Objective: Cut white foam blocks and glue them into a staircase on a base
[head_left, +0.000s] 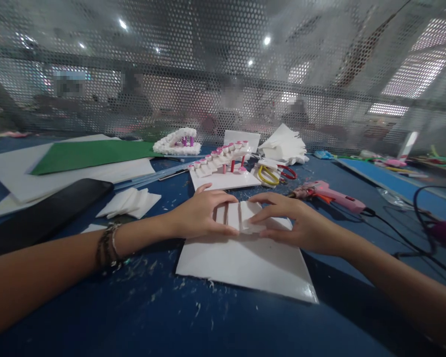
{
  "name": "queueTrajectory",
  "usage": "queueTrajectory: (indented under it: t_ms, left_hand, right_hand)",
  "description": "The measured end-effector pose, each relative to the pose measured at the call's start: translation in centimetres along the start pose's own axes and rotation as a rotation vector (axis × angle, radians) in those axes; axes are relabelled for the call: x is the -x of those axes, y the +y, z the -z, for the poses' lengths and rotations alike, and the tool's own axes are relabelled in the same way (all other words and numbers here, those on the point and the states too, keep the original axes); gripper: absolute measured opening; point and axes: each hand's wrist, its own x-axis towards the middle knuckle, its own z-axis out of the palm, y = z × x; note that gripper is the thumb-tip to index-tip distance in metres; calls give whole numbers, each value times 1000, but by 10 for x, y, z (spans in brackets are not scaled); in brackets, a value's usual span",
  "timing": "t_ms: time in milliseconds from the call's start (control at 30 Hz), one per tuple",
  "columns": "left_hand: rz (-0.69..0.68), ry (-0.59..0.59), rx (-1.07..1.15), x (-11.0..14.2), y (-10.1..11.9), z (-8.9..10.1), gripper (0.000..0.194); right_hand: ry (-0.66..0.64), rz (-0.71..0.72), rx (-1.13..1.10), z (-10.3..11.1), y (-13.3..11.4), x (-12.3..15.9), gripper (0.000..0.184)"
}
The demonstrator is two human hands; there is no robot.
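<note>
Over a white board [245, 270] on the blue table, both hands hold a row of small white foam-like strips [233, 214]. My left hand [196, 214] grips the row's left end, with its thumb at the near edge and its fingers at the far edge. At the right end, my right hand [293, 218] pinches a white strip [250, 218] set against the others. Narrow gaps show between the strips. Behind them stands a small staircase model [219, 158] of white steps with pink trim on pink and red posts.
A pink glue gun [334, 196] with a black cord lies right of my right hand. Scissors [269, 176] lie beyond it. White pieces [128, 203] and a black case [52, 213] are left. A green sheet [92, 154], a white model [176, 142] and perforated metal [208, 54] stand behind.
</note>
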Motion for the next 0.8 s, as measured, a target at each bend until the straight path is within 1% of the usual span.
queueTrajectory:
  t_ms: [300, 800]
  left_hand:
    - [0, -6, -3, -1, 0, 1, 59]
    - [-3, -3, -5, -1, 1, 0, 60]
  right_hand:
    - [-3, -28, 17, 0, 1, 2, 24]
    - [-1, -24, 48, 0, 0, 3, 25]
